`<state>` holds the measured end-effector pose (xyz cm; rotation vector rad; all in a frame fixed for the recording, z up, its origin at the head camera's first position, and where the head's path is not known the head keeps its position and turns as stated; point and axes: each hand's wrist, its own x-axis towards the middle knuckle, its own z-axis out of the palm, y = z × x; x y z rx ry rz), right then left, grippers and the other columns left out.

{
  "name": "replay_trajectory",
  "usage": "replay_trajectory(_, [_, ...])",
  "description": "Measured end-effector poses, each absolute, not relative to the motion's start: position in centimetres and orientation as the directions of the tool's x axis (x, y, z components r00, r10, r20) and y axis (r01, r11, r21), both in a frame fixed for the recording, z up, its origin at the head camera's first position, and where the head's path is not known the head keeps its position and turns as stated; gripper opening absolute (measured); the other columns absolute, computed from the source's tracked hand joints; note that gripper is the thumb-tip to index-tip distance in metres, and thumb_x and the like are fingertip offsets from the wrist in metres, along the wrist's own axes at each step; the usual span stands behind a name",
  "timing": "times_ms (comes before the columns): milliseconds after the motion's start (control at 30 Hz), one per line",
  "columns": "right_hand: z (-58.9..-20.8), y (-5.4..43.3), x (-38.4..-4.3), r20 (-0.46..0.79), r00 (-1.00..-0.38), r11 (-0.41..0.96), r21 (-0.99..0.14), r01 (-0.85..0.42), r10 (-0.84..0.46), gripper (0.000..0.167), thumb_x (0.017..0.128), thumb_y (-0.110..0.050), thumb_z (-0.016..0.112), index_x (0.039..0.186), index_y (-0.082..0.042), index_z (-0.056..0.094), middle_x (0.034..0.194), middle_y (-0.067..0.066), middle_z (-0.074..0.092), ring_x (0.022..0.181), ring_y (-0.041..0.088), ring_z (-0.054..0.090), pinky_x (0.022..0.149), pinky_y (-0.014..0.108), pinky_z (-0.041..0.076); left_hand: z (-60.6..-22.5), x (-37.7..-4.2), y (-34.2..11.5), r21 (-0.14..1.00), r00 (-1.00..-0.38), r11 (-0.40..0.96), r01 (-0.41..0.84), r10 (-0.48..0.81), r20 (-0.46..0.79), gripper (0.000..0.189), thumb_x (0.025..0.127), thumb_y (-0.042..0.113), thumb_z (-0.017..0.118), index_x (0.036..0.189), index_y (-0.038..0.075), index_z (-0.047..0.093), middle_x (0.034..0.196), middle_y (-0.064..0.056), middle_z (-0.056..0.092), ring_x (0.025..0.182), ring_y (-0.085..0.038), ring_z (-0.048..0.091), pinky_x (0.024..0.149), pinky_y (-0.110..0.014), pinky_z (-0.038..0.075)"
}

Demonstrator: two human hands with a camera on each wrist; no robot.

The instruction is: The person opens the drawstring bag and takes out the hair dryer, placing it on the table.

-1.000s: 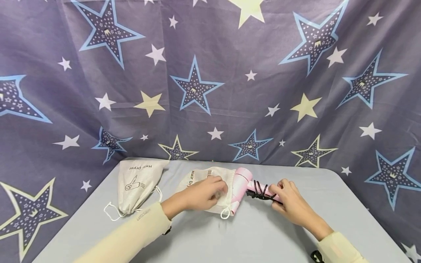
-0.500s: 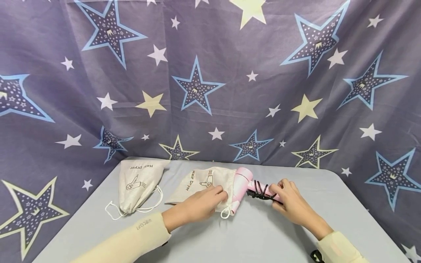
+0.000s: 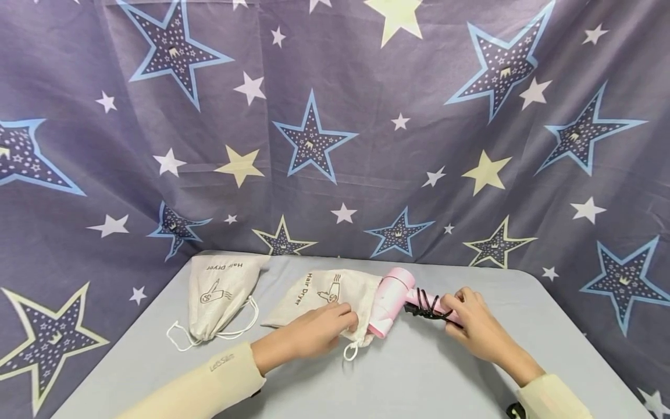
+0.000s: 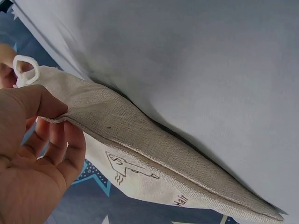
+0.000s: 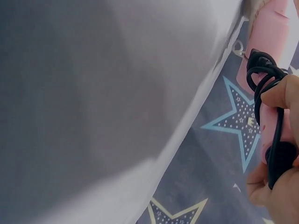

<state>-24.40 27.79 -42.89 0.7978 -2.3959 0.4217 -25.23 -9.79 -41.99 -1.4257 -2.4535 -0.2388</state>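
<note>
A pink hair dryer (image 3: pixel 389 299) with a black cord (image 3: pixel 426 308) wound round its handle lies at the mouth of a cream drawstring bag (image 3: pixel 314 294), most of its barrel outside. My right hand (image 3: pixel 473 326) grips the handle; the right wrist view shows the thumb over the cord (image 5: pixel 264 77). With thumb and fingers, my left hand (image 3: pixel 311 334) pinches the bag's edge near its opening, as the left wrist view shows on the bag's seam (image 4: pixel 140 149). A white cord loop (image 3: pixel 350 350) hangs from the mouth. Part of the barrel's edge is hidden by the bag cloth.
A second cream bag (image 3: pixel 220 297) printed "Hair Dryer" lies at the left of the grey table (image 3: pixel 398 384), its white drawstring (image 3: pixel 241 331) loose beside it. A star-patterned cloth (image 3: pixel 366 192) hangs behind the table's far edge.
My right hand has moved right with the hair dryer, and more of its barrel shows outside the bag. My left hand has come down onto the bag's edge and pinches it.
</note>
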Motion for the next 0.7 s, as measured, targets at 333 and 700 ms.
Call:
replay_trajectory(333, [-42.7,30.2,-24.5,0.634,-0.651,0.789,-0.102,-0.606,-0.417,0.040,0.066,-0.002,0.078,0.097,-0.018,0.057,0.090,0.003,0.048,0.081,0.025,0.045,0.071,0.041,0.036,-42.0,-24.8,-10.0,0.018,-0.449,0.466,0.884,0.839,0.309,0.036,0.076,-0.006,0.072,0.099,0.020,0.061,0.094,0.009,0.053,0.089,-0.011,0.054,0.074,-0.021,0.048])
replay_trajectory(700, [-42.7,33.0,-24.8,0.634,-0.718,0.859,-0.161,-0.486,-0.287,0.039,0.068,-0.002,0.080,0.095,-0.017,0.055,0.087,0.010,0.050,0.075,0.031,0.048,0.063,0.047,0.035,-41.9,-24.7,-10.0,0.053,-0.480,0.481,0.875,0.848,0.226,0.037,0.078,-0.004,0.069,0.102,0.023,0.062,0.094,0.010,0.055,0.090,-0.010,0.055,0.075,-0.022,0.047])
